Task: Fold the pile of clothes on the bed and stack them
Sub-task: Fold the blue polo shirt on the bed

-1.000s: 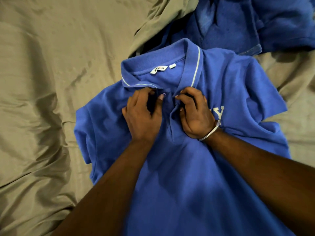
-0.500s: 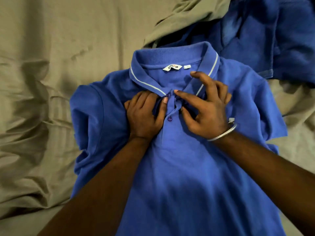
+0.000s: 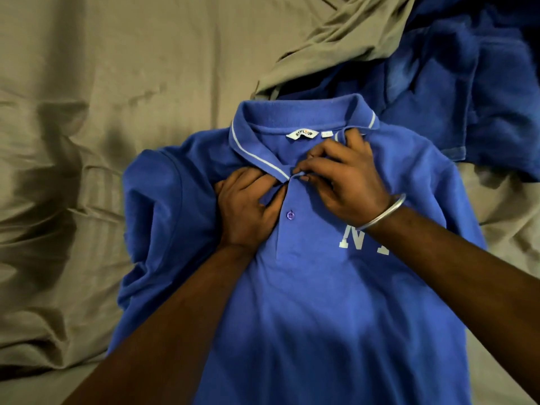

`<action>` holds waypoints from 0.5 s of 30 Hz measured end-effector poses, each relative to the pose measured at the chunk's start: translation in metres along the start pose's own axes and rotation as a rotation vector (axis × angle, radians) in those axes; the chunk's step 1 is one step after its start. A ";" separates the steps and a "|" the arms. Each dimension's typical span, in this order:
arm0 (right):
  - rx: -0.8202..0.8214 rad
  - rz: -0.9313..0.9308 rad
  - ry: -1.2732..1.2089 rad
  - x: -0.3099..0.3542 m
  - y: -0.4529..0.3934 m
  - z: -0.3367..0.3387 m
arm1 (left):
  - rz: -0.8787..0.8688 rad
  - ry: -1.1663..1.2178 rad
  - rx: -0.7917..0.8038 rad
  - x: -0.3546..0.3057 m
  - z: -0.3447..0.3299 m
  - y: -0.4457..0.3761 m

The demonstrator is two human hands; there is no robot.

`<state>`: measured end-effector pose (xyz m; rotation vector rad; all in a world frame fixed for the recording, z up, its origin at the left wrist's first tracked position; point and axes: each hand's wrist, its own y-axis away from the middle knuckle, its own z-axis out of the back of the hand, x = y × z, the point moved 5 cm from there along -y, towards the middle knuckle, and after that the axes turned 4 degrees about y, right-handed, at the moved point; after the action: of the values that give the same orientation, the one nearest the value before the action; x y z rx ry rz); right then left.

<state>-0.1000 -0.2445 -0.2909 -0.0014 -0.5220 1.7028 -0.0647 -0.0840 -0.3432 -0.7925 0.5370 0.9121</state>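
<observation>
Blue polo shirt (image 3: 306, 302): lying face-up on the bed (image 3: 87, 141). Left hand (image 3: 248, 209) gripping the placket, right hand (image 3: 344, 176) pinching the collar (image 3: 257, 156), seemingly fastening it before folding.

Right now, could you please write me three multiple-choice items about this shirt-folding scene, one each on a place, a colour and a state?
1. Where does the heap of other blue clothes lie?
A. beyond the polo shirt, far right
B. near left corner
C. under the left arm

2. What colour is the stripe on the polo's collar?
A. red
B. white
C. black

3. What is the right hand doing?
A. lying flat on the bedsheet
B. hanging idle
C. pinching the placket at the collar

Answers:
1. A, the heap lies past the collar.
2. B, a pale line edges the collar.
3. C, its fingertips close on cloth there, while the left hand grips the shirt beside it.
</observation>
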 end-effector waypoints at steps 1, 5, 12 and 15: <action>-0.015 0.006 0.004 0.000 0.001 -0.002 | 0.005 0.001 0.001 0.000 0.000 0.000; -0.018 0.089 -0.109 0.004 0.006 -0.005 | 0.035 0.021 0.001 0.001 0.001 -0.003; 0.138 0.186 -0.245 0.006 -0.005 -0.006 | 0.111 0.247 0.046 0.010 -0.001 -0.009; 0.215 0.277 -0.207 0.008 -0.008 -0.005 | 0.159 0.357 0.069 0.016 -0.004 -0.012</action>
<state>-0.0929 -0.2347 -0.2910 0.2707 -0.5064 2.0370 -0.0462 -0.0835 -0.3523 -0.8639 0.9506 0.8961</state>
